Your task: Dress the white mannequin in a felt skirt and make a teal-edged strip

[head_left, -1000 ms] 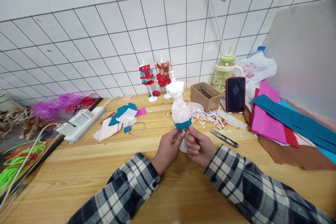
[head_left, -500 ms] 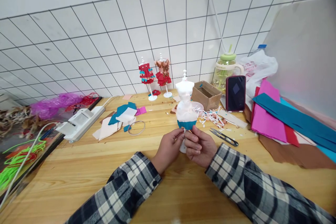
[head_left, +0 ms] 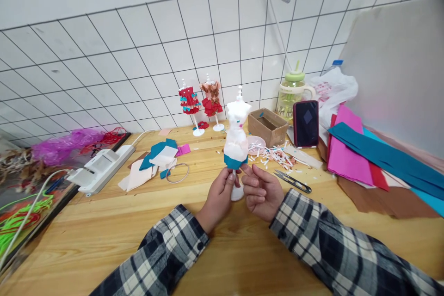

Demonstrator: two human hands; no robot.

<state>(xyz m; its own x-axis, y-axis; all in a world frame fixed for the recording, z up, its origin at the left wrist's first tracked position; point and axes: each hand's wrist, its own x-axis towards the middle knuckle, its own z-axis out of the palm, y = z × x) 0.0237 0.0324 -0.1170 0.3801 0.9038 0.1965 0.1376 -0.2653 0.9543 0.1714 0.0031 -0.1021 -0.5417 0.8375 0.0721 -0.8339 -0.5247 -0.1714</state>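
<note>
Dark-gridded white wall (head_left: 159, 51), pale wooden tabletop (head_left: 239, 249), grey panel (head_left: 398, 60) at right

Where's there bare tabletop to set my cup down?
Bare wood lies between the left sleeve and right sleeve, and between the left sleeve and the power strip. Crowded: beyond the dress form and right hand, with snips, scraps and a box; far right, stacked sheets.

Mannequin (head_left: 237, 138) between hands (head_left: 217, 196), two more mannequins (head_left: 188, 101) behind, snips (head_left: 300, 185) right, power strip (head_left: 107, 166) left, phone (head_left: 305, 125) before bottle (head_left: 287, 95)
</note>
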